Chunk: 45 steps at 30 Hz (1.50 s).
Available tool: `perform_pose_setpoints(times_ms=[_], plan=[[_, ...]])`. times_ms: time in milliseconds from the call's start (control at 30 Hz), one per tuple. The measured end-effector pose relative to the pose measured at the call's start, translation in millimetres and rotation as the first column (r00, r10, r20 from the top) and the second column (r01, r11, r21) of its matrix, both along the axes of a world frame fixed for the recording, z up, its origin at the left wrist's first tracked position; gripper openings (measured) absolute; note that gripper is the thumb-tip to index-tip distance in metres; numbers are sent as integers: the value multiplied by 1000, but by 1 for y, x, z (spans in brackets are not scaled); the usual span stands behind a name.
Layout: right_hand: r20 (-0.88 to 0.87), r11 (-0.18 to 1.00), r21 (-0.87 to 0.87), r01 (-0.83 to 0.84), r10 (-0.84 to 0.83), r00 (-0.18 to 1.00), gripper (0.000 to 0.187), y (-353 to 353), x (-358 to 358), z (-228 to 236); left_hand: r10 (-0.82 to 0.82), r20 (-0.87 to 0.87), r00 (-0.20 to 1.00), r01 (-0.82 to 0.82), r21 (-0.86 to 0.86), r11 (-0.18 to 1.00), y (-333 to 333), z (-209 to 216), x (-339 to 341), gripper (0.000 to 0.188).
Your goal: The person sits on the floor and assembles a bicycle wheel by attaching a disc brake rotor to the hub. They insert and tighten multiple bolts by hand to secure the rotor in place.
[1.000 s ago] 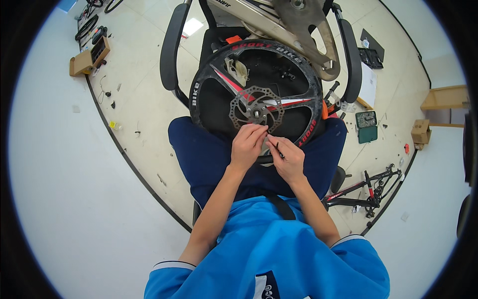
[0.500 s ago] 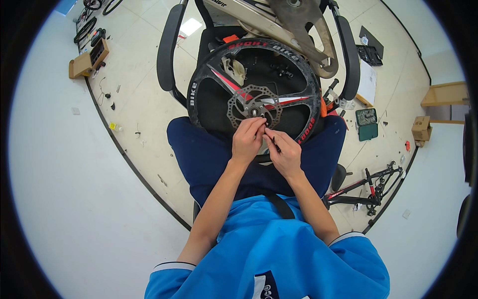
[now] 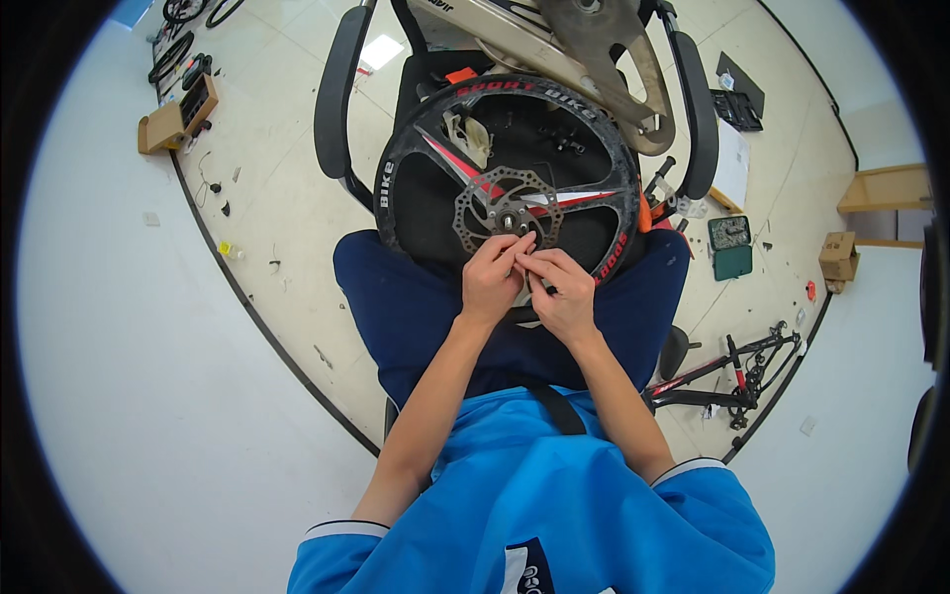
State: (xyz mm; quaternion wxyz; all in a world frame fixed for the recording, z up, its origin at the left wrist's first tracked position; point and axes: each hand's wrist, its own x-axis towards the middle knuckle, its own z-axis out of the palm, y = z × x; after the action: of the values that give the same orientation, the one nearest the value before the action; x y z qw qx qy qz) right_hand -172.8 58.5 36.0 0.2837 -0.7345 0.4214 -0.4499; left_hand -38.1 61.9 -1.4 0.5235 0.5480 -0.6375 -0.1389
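Observation:
A black bicycle wheel (image 3: pixel 387 198) with red and white spokes lies flat before me, its near edge at my thighs. A drilled brake disc (image 3: pixel 507 177) is at its hub, around the axle end (image 3: pixel 508 221). My left hand (image 3: pixel 492 282) is closed in a pinch over the disc's near edge; whatever lies between its fingertips is too small to make out. Right beside it, my right hand (image 3: pixel 562 294) is closed around a small dark tool (image 3: pixel 551 290), mostly hidden by the fingers. The fingertips of both hands meet.
The wheel rests on a black chair with armrests (image 3: pixel 337 94) (image 3: pixel 696 119) on both sides. A beige bicycle frame (image 3: pixel 505 42) lies beyond it. On the floor at right are an open green case (image 3: pixel 731 261) and a black-red bike frame (image 3: pixel 732 381); a cardboard box (image 3: pixel 161 131) stands far left.
My right hand has shifted slightly left and its fingertips have moved up against the left hand's. The left hand has barely moved, and the wheel lies as before.

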Motion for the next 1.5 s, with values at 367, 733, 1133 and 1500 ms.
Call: perform_pose_setpoints(times_ms=[367,733,1133,1500], plan=[[141,978,163,129,-153,978,22,-7,8,-5,92,-74,993,-96,-55,994,-10,-17,-5,32],[56,993,96,75,-81,995,30,-5,2,-2,24,-74,997,-18,79,997,-4,-4,-1,42],[197,979,150,138,-166,966,23,-6,9,-13,131,-152,980,-117,101,988,-7,-6,-6,23],[59,996,20,83,-84,995,26,-8,3,-9,494,-212,843,-419,318,850,19,-25,17,29]])
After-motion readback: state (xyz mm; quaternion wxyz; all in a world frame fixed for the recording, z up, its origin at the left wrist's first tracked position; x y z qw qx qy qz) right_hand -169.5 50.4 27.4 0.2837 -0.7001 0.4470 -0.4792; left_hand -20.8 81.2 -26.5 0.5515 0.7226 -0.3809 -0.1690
